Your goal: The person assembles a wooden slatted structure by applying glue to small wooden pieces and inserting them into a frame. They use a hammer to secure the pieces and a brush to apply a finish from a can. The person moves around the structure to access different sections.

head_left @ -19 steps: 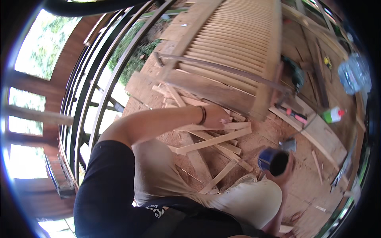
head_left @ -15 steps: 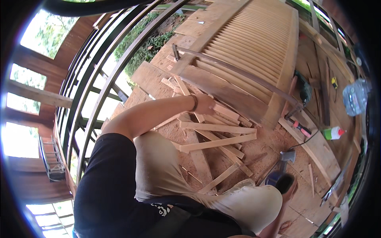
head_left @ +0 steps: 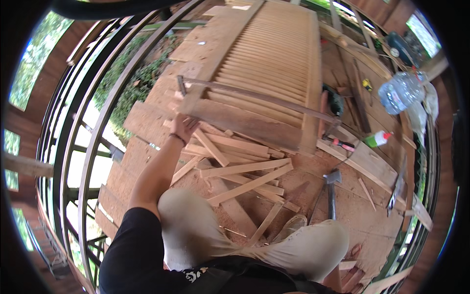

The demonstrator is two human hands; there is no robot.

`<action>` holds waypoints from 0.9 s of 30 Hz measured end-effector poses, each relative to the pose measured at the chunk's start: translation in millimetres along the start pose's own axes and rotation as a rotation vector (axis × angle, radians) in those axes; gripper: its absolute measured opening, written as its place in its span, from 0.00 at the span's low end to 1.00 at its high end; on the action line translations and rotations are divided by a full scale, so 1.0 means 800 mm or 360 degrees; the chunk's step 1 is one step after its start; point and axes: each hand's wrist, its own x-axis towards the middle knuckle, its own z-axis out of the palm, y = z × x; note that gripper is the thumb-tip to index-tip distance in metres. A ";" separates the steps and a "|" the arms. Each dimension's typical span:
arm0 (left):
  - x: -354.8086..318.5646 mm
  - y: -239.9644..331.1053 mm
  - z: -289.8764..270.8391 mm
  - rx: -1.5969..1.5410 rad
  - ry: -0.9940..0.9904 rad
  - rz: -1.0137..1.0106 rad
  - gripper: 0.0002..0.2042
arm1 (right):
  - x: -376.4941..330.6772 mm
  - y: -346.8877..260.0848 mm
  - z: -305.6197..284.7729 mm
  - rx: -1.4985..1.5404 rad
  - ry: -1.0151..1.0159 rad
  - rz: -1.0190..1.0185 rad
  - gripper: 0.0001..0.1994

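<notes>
My left hand [head_left: 185,126] rests at the near left corner of a slatted wooden panel [head_left: 274,49], beside loose wood strips. Its fingers are spread and it holds nothing that I can see. A long bar clamp [head_left: 259,98] lies across the panel's near end, above a darker bottom rail [head_left: 245,123]. Below it, several pale wood strips [head_left: 245,168] are heaped in sawdust between the panel and my knees. My right hand is out of sight; only a bit of its forearm [head_left: 334,280] shows beside my right knee.
A hatchet [head_left: 332,177] lies right of the strips. Farther right are a red-handled screwdriver [head_left: 343,144], a green and white glue bottle [head_left: 378,139], a yellow tape measure [head_left: 366,84] and a large clear water bottle [head_left: 401,93]. Dark metal railing [head_left: 110,103] runs along the left.
My left hand has moved from the strip pile leftward to the panel's corner. My right hand and the dark blue, black-ended object in it have gone out of sight. The view has shifted.
</notes>
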 end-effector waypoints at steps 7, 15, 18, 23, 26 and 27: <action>0.008 0.008 0.003 -0.0030 -0.0056 0.0053 0.18 | 0.033 -0.144 -0.021 0.0201 -0.0076 -0.0126 0.45; 0.015 0.011 0.023 0.0232 -0.0079 0.0169 0.15 | 0.149 -0.399 -0.069 0.1883 -0.0726 -0.0098 0.28; 0.009 0.013 0.035 0.0195 -0.0109 0.0135 0.13 | 0.184 -0.489 -0.118 0.2181 -0.1070 -0.0049 0.26; -0.007 0.021 0.038 0.0268 -0.0077 0.0163 0.13 | 0.206 -0.554 -0.118 0.1936 -0.0951 -0.0101 0.25; -0.032 0.032 0.066 0.0255 -0.0027 0.0272 0.13 | 0.215 -0.543 -0.115 0.1950 -0.1007 -0.0103 0.24; -0.042 0.039 0.077 0.0254 -0.0059 0.0316 0.13 | 0.219 -0.540 -0.117 0.1960 -0.1030 -0.0083 0.25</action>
